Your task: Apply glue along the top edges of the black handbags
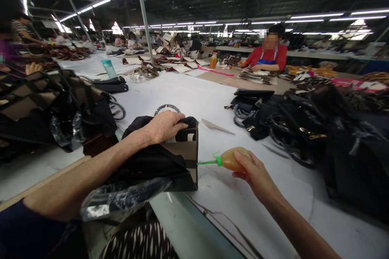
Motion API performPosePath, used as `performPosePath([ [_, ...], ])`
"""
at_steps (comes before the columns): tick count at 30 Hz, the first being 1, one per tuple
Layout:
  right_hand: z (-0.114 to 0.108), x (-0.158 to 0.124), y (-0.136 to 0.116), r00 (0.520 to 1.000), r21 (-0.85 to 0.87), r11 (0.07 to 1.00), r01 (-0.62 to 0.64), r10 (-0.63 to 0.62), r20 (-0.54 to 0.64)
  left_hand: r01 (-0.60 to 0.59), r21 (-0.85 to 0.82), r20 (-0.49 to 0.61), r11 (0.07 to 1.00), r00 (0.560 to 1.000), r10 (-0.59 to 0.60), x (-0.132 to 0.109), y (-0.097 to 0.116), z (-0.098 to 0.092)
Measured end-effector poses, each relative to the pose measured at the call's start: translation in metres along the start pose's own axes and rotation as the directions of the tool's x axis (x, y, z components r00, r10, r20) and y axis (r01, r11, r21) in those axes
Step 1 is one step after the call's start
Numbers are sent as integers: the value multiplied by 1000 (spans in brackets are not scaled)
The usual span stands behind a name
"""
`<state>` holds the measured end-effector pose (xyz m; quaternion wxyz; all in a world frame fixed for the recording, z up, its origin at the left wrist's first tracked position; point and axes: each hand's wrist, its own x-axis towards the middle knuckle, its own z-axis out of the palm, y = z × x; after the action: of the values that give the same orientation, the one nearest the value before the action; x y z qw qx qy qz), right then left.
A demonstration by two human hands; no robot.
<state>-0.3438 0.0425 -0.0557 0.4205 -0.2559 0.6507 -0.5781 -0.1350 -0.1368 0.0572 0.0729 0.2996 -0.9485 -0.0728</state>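
Note:
My left hand point(165, 126) grips the top edge of a black and brown handbag point(170, 160) that lies at the near edge of the white table point(194, 97). My right hand point(253, 172) squeezes a small amber squeeze bottle point(232, 158) with a green nozzle. The nozzle tip point(200, 163) touches the bag's right side edge. Clear plastic wrap point(121, 198) hangs from the bag toward my lap.
Piles of dark handbags lie at left point(60, 105) and right point(319, 125). A round tin point(167, 109) sits behind the bag. A teal bottle point(108, 68) stands farther back. A person in red point(269, 56) works across the table; others sit farther off.

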Motion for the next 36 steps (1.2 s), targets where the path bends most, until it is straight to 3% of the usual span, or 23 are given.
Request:
performPosePath([
  [5, 5, 7, 1, 996, -79, 994, 81, -83, -29, 35, 124, -30, 992, 999, -31, -8, 7, 7],
  [16, 12, 8, 3, 967, -211, 946, 248, -255, -9, 18, 174, -57, 985, 998, -8, -32, 21, 15],
  [24, 14, 10, 7, 962, -239, 934, 264, -274, -11, 17, 166, -78, 986, 997, -4, -58, 37, 20],
  [36, 12, 4, 2, 963, -233, 935, 269, -267, 41, -19, 71, -126, 997, 992, 27, -88, 44, 34],
])
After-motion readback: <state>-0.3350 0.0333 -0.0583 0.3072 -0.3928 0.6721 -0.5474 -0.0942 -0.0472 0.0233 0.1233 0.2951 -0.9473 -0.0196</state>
